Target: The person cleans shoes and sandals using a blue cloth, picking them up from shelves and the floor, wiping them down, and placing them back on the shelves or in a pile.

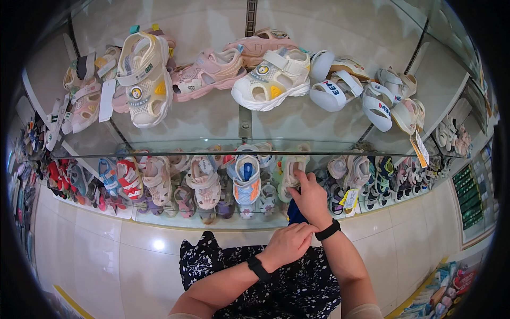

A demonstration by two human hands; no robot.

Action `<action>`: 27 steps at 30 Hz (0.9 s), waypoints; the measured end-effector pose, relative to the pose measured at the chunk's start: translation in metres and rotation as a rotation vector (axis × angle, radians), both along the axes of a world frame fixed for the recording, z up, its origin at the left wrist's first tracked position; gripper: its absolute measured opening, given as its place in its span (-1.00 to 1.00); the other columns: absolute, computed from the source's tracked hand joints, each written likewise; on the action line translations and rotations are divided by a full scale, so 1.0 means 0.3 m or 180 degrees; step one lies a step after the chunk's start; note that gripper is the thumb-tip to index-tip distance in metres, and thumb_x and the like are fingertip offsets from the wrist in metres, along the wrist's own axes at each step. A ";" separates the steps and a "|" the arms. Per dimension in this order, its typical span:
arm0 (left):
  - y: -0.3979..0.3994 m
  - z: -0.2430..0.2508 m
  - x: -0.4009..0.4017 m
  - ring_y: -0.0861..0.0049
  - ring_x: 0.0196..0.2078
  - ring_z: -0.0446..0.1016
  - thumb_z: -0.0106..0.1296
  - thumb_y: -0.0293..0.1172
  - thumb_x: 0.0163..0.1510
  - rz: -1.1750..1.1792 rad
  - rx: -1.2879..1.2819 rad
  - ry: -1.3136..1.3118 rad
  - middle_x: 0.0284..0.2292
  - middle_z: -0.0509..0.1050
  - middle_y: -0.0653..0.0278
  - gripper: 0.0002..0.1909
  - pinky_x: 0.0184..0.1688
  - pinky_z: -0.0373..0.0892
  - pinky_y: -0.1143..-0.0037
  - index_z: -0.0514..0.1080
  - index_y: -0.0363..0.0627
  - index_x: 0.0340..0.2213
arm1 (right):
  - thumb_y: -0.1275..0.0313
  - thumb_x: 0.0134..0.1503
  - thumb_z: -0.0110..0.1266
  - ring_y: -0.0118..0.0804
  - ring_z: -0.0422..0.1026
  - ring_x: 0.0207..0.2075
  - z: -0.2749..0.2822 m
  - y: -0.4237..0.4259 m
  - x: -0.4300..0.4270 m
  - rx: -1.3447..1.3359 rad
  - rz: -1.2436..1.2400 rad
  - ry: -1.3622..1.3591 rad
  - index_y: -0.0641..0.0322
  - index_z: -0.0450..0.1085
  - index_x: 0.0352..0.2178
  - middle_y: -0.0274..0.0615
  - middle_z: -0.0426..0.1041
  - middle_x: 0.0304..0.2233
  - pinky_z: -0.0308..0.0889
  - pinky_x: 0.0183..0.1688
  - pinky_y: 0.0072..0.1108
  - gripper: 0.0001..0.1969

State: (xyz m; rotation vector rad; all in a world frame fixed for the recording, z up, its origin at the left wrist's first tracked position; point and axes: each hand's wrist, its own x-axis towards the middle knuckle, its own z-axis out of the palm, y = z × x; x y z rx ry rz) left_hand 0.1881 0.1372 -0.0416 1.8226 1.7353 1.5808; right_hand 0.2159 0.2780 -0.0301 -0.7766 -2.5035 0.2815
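My right hand (310,196) reaches to a pale children's sandal (293,173) with a greenish sole on the lower glass shelf, its thumb and fingertips on or right at the sandal; a firm grip cannot be made out. Below it, my left hand (287,244) is bent, with fingertips touching the right wrist beside a black wristband (328,229). Nothing shows in the left hand. Left of the pale sandal stands a white, blue and orange sandal (247,183). Dark blue cloth or material (295,213) shows under my right hand.
Above the hands runs the edge of an upper glass shelf (223,153), holding a cream sandal (275,79), a pink sandal (209,73) and white sandals (332,91). More children's shoes fill the lower shelves. Packaged goods (446,291) lie at the lower right, above a tiled floor (151,255).
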 end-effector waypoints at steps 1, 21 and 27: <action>0.000 -0.001 -0.002 0.32 -0.44 0.45 -0.05 -0.53 -0.01 -0.0011 -0.0008 -0.0004 -0.49 0.45 0.25 -0.86 -0.43 0.37 0.43 0.41 -0.11 -0.35 | 0.33 -0.10 0.18 0.01 0.44 -0.48 0.001 -0.003 0.002 -0.0001 0.0002 -0.0005 0.08 0.25 -0.15 -0.07 0.34 -0.37 0.34 -0.52 -0.32 -0.56; -0.006 0.023 -0.048 0.26 -0.41 0.45 -0.08 -0.51 -0.01 0.0089 -0.0276 -0.0247 -0.46 0.46 0.22 -0.87 -0.39 0.36 0.38 0.40 -0.12 -0.36 | 0.47 -0.05 0.10 0.05 0.40 -0.22 0.128 0.174 0.316 0.0363 -0.1244 0.0620 0.19 0.19 -0.04 -0.03 0.32 -0.13 0.35 -0.25 -0.30 -0.51; 0.025 -0.014 -0.043 0.25 -0.46 0.44 -0.06 -0.57 -0.02 0.0127 -0.0280 -0.0345 -0.46 0.47 0.15 -0.86 -0.43 0.34 0.44 0.44 -0.18 -0.36 | 0.47 -0.08 0.12 0.06 0.42 -0.27 0.033 0.371 0.398 0.0222 -0.1721 -0.0161 0.19 0.28 -0.18 -0.09 0.32 -0.15 0.36 -0.31 -0.32 -0.63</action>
